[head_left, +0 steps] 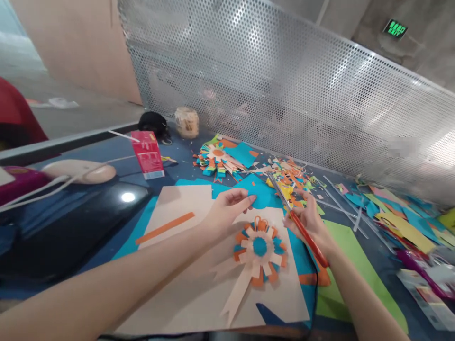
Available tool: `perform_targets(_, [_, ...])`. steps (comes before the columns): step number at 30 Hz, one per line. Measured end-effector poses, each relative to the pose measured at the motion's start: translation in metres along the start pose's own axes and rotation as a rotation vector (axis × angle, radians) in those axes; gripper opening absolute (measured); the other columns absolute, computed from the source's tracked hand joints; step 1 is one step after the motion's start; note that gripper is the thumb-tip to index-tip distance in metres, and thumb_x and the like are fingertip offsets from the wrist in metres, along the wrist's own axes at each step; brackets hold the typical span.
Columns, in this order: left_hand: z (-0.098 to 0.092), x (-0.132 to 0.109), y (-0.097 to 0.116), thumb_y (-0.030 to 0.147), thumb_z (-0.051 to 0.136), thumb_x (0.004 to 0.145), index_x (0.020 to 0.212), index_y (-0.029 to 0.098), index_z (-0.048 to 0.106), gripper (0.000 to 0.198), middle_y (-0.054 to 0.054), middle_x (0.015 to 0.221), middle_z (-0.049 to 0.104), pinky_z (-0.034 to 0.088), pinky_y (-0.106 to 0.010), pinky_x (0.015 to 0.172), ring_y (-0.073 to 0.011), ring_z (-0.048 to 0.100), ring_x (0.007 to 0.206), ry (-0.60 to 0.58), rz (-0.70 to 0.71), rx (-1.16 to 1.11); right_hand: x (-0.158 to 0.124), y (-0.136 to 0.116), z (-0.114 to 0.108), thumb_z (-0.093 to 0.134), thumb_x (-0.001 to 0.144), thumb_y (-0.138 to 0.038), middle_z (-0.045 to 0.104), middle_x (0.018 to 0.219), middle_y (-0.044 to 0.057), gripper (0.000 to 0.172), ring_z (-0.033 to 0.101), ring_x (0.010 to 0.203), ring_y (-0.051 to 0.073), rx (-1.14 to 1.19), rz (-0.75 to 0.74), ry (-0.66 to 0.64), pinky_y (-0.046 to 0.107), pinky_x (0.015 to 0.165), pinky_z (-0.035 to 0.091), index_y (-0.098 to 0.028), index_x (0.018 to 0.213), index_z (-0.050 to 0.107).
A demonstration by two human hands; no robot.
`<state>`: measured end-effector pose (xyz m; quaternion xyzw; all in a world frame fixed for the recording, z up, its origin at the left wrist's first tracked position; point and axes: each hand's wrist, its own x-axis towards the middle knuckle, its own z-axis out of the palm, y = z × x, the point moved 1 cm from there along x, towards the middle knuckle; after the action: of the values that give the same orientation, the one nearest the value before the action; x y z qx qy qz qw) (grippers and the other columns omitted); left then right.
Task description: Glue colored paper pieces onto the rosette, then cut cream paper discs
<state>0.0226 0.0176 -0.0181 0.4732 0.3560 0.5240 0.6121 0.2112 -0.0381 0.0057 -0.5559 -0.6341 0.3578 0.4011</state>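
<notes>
My left hand (231,206) is closed in a pinch on the edge of a small blue paper piece (262,198), whose lower edge looks rounded. My right hand (311,220) grips red-handled scissors (308,239), their blades pointing up and away to the left, close to the blue piece. Below both hands a paper rosette (245,258) in cream, orange and blue lies on cream paper sheets (177,289). It has a blue round centre, an orange loop on top and two cream tails. An orange strip (167,227) rests left of my left hand.
A second rosette (217,154) and a heap of paper scraps (287,173) lie further back. At left are a black tablet-like slab (78,227), a pink drink carton (147,154) and a corded glue gun (80,171). Coloured offcuts (405,218) lie right; perforated metal (266,71) borders the table.
</notes>
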Motion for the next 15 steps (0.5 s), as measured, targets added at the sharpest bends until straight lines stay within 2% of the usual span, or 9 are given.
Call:
perform_targets(4, [0.000, -0.003, 0.002, 0.033, 0.077, 0.052, 0.056, 0.017, 0.055, 0.027, 0.005, 0.049, 0.056, 0.037, -0.021, 0.052, -0.0073, 0.049, 0.049, 0.026, 0.004, -0.078, -0.007, -0.003, 0.005, 0.064, 0.076, -0.033, 0.046, 0.069, -0.006, 0.069, 0.045, 0.054, 0.013, -0.117, -0.004, -0.063, 0.027, 0.054, 0.037, -0.028, 0.126, 0.016])
perform_targets(10, [-0.003, -0.004, 0.000, 0.030, 0.077, 0.053, 0.055, 0.016, 0.057, 0.024, 0.005, 0.048, 0.057, 0.039, -0.020, 0.053, -0.0072, 0.051, 0.049, 0.020, -0.042, -0.104, -0.013, -0.007, 0.010, 0.061, 0.077, -0.025, 0.048, 0.070, -0.006, 0.070, 0.042, 0.053, 0.011, -0.124, 0.034, -0.115, 0.026, 0.053, 0.036, -0.028, 0.129, 0.014])
perform_targets(15, [-0.003, -0.004, 0.000, 0.032, 0.077, 0.054, 0.053, 0.017, 0.056, 0.026, 0.005, 0.048, 0.057, 0.041, -0.022, 0.055, -0.0079, 0.052, 0.049, -0.018, -0.028, -0.114, -0.014, -0.006, 0.014, 0.059, 0.076, -0.028, 0.047, 0.068, -0.005, 0.066, 0.046, 0.055, 0.014, -0.096, -0.014, -0.045, 0.028, 0.054, 0.039, -0.028, 0.129, 0.020])
